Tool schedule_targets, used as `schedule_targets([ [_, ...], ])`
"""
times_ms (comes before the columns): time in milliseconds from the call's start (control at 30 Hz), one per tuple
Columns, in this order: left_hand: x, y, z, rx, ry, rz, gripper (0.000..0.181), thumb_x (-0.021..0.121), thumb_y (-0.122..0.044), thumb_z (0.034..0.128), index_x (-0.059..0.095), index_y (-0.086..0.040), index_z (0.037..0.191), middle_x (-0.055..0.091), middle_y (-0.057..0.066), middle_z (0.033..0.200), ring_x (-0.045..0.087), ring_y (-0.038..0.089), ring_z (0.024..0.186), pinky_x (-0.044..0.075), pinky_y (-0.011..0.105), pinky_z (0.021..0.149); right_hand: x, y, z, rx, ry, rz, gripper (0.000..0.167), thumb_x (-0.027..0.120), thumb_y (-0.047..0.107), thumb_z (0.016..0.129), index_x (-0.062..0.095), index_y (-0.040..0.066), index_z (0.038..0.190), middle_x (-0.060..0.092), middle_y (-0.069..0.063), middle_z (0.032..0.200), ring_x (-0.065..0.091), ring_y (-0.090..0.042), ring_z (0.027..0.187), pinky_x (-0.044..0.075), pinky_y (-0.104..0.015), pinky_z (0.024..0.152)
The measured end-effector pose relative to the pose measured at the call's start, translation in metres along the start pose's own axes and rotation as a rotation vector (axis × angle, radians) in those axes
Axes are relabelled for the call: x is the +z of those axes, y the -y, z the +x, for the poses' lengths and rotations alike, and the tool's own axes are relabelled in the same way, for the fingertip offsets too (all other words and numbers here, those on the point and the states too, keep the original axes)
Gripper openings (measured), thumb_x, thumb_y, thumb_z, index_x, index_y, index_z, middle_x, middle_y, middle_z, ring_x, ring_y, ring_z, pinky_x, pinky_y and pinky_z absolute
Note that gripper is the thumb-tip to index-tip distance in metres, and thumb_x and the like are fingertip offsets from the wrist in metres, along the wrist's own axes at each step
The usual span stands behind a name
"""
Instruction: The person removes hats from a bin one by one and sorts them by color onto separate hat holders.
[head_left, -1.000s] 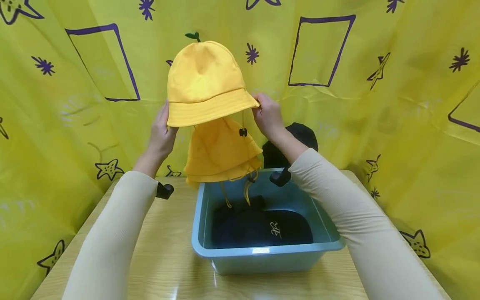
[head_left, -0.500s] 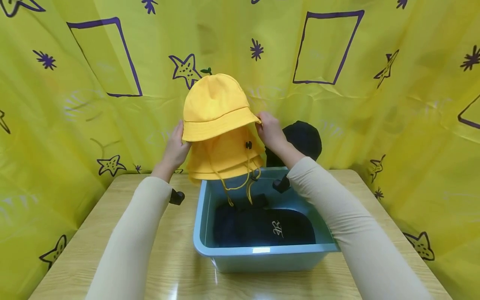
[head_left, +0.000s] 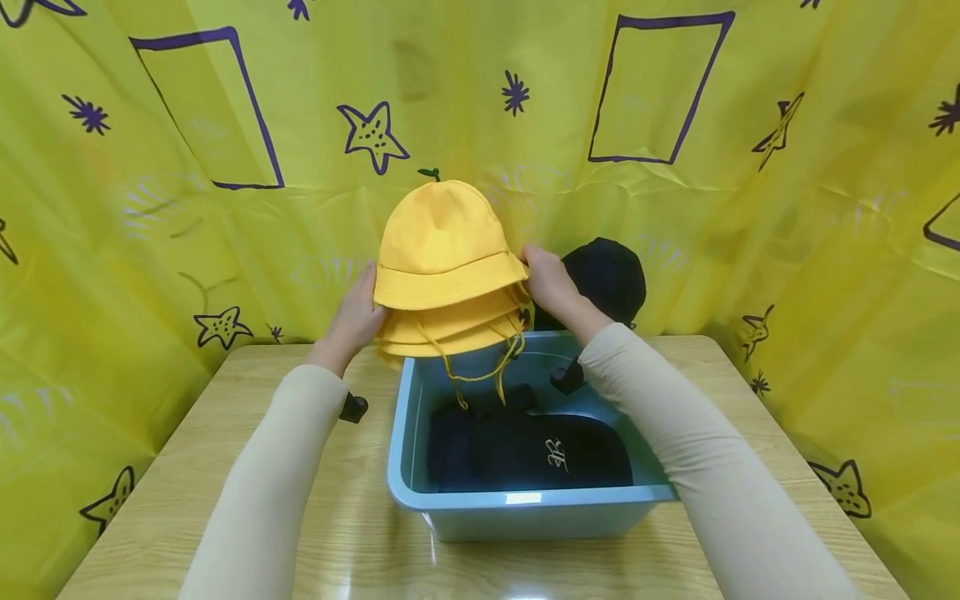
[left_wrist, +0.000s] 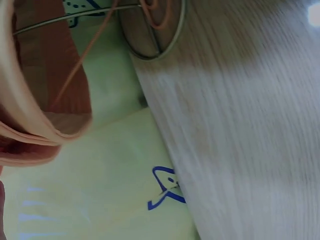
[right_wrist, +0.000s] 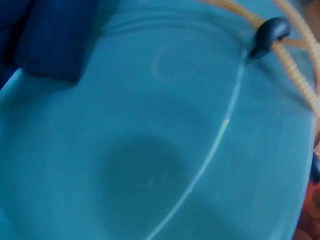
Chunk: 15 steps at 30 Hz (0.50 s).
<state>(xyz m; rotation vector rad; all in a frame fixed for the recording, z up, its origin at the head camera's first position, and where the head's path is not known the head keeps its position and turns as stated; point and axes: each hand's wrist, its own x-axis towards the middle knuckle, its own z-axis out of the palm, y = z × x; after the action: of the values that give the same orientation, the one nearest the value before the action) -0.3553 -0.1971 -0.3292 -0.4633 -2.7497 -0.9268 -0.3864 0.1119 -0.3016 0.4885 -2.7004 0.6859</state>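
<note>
A yellow bucket hat [head_left: 446, 233] with a green sprout on its crown sits tilted over other yellow hats [head_left: 457, 332], stacked beneath it. My left hand [head_left: 354, 317] holds its brim at the left, thumb toward me. At the brim's right end, my right hand [head_left: 553, 283] pinches the edge. Yellow cords [head_left: 487, 379] with dark toggles hang from the stack over the bin's far rim. A metal wire stand [left_wrist: 150, 56] with a round base shows beside the brims in the left wrist view. What supports the stack's inside is hidden.
A blue-green plastic bin [head_left: 540, 523] stands on the wooden table [head_left: 322, 517], with dark caps [head_left: 525, 454] inside, one bearing a pale emblem. Behind it, a black cap [head_left: 606, 279] sits raised near the yellow curtain [head_left: 450, 83]. My right forearm passes over the bin's right rim.
Both hands have lowered the sprout hat from well above the stack onto it, moving slightly right. The lower hats are now more covered. The bin and dark caps stay put.
</note>
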Motion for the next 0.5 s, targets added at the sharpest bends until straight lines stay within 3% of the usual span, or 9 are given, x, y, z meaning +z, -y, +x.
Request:
schedule_targets([
  [233, 0.007, 0.01, -0.004, -0.006, 0.096, 0.011, 0.057, 0.025, -0.025, 0.1043, 0.0, -0.008, 0.153, 0.01, 0.016, 0.158, 0.01, 0.033, 0.145, 0.011, 0.048, 0.116, 0.005, -0.009, -0.005, 0.037, 0.118, -0.02, 0.01, 0.047, 0.007, 0.096, 0.055, 0.002, 0.093, 0.056, -0.014, 0.086, 0.052, -0.028, 0.077, 0.043, -0.037, 0.067],
  [333, 0.011, 0.013, -0.005, -0.012, 0.139, -0.009, 0.057, 0.025, -0.023, 0.1043, -0.001, -0.008, 0.152, 0.008, 0.017, 0.158, 0.009, 0.033, 0.145, 0.011, 0.048, 0.117, 0.008, -0.014, -0.007, 0.059, 0.164, -0.069, 0.011, 0.047, 0.008, 0.096, 0.055, 0.002, 0.093, 0.059, -0.017, 0.088, 0.054, -0.028, 0.078, 0.045, -0.04, 0.067],
  [500, 0.014, 0.018, -0.011, -0.029, 0.157, -0.028, 0.056, 0.025, -0.025, 0.1047, 0.001, -0.009, 0.153, 0.01, 0.018, 0.157, 0.012, 0.035, 0.144, 0.013, 0.05, 0.116, 0.013, -0.015, -0.007, 0.04, 0.238, -0.123, 0.013, 0.045, 0.006, 0.096, 0.056, 0.001, 0.094, 0.06, -0.019, 0.09, 0.056, -0.029, 0.078, 0.047, -0.041, 0.067],
])
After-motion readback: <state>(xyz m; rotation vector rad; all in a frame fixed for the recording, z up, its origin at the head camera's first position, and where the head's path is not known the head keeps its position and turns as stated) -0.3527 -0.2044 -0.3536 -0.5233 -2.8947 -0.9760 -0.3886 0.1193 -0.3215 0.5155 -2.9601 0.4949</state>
